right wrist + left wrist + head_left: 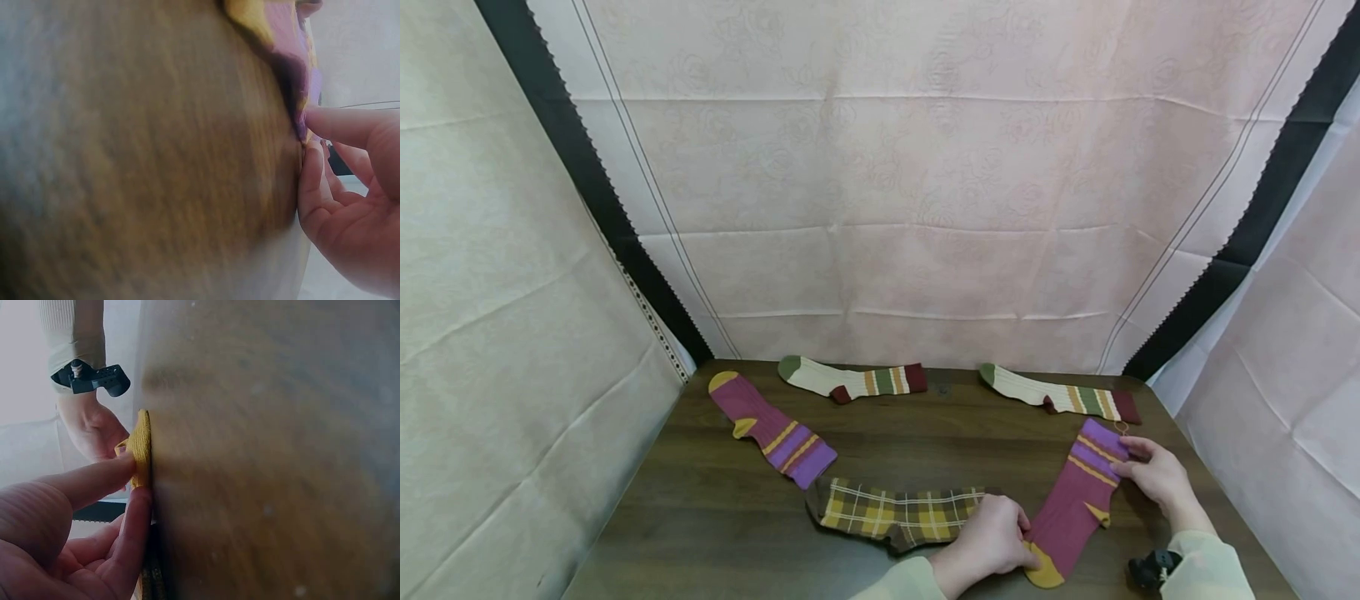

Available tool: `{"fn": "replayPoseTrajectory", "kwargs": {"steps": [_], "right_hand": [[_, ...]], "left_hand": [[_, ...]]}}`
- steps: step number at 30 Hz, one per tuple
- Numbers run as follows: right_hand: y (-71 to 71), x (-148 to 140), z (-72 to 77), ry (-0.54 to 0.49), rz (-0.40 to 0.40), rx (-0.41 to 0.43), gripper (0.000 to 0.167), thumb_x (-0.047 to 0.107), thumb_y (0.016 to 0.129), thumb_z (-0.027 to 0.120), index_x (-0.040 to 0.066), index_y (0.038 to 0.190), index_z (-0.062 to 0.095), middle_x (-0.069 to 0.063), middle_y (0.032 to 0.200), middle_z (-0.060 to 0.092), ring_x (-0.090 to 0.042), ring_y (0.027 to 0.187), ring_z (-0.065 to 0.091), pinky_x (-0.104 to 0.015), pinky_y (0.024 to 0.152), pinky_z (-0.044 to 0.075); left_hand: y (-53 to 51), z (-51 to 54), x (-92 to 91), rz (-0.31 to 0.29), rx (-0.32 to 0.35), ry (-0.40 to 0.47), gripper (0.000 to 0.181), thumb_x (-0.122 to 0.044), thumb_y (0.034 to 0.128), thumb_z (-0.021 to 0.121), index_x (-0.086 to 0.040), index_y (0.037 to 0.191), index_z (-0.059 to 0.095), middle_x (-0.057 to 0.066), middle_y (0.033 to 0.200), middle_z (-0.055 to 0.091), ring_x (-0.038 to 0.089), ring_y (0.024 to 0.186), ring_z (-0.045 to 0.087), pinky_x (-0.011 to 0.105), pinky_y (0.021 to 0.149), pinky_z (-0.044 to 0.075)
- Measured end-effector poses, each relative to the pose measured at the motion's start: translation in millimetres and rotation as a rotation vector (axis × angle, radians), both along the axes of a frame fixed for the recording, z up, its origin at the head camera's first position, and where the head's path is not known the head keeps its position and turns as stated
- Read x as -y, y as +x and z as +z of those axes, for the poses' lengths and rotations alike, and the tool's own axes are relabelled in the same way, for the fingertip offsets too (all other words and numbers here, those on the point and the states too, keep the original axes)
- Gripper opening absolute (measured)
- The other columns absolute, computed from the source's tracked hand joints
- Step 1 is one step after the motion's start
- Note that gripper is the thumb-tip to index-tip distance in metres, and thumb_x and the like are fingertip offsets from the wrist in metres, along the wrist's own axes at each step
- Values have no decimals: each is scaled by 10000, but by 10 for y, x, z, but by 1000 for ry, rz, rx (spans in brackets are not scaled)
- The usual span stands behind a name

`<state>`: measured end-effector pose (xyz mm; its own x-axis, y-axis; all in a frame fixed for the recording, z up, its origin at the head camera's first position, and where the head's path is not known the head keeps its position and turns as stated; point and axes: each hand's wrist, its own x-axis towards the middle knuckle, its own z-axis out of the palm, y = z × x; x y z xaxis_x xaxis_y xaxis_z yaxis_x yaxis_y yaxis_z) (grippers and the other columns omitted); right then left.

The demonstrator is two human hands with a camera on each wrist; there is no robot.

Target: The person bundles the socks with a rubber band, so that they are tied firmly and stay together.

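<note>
A maroon-and-purple sock (pixel 1067 512) with mustard stripes, heel and toe lies slanted at the table's right front. My left hand (pixel 988 537) pinches its mustard toe (pixel 143 450) between thumb and finger, low over the wood. At the striped cuff, my right hand (pixel 1159 479) pinches the sock's edge, as the right wrist view shows with thumb and fingertips meeting at the purple fabric (pixel 304 94). Left of it lies a yellow-and-brown plaid sock (pixel 898 512), its right end partly hidden behind my left hand.
A matching maroon-and-purple sock (pixel 775 429) lies at the left. Two cream socks with striped cuffs, one left (pixel 850 382) and one right (pixel 1056 393), lie along the back edge. Pale cloth (pixel 887 200) hangs behind the wooden table (pixel 700 525). A black device (pixel 1152 570) sits at my right wrist.
</note>
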<state>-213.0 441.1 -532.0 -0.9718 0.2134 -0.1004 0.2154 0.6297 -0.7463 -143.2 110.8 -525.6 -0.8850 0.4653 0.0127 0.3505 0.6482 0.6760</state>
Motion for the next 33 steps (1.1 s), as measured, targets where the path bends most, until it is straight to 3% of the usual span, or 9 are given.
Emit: {"fn": "replayPoseTrajectory", "kwargs": {"steps": [10, 16, 22, 27, 33], "right_hand": [[-16, -37, -18, -14, -41, 32, 716, 248, 958, 819, -132, 1460, 477, -320, 1216, 684, -499, 1190, 567, -607, 1007, 411], [-21, -59, -27, 25, -19, 29, 713, 257, 952, 817, -140, 1447, 490, -213, 1101, 741, -210, 961, 646, -429, 878, 469], [-20, -71, -7, -33, 2, 55, 778, 251, 1005, 753, -167, 1528, 357, -278, 1189, 706, -46, 911, 598, -251, 772, 496], [5, -68, 35, -85, 42, 81, 816, 212, 1038, 700, -188, 1570, 228, -399, 1319, 588, -69, 959, 606, -215, 748, 529], [16, -56, 70, -67, 106, 87, 764, 170, 1048, 676, -104, 1618, 247, -430, 1431, 494, -271, 1131, 611, -259, 799, 525]], "left_hand": [[-2, -4, -10, -4, 37, -21, 226, -214, 714, 1007, -204, 718, 780, -178, 621, 595, -27, 592, 516, 135, 562, 451], [-3, -18, -3, -8, 45, -9, 253, -172, 742, 983, -220, 650, 752, -181, 624, 600, -25, 578, 516, 137, 553, 454], [1, -25, 20, -4, 69, 20, 255, -139, 803, 920, -223, 622, 761, -191, 589, 595, -17, 542, 518, 139, 533, 449], [7, -2, 35, -6, 112, 38, 254, -137, 823, 899, -229, 623, 773, -204, 575, 590, -12, 552, 524, 147, 552, 457], [14, 30, 44, -21, 128, 51, 236, -136, 812, 881, -239, 630, 771, -216, 594, 586, -24, 595, 515, 133, 640, 462]]}}
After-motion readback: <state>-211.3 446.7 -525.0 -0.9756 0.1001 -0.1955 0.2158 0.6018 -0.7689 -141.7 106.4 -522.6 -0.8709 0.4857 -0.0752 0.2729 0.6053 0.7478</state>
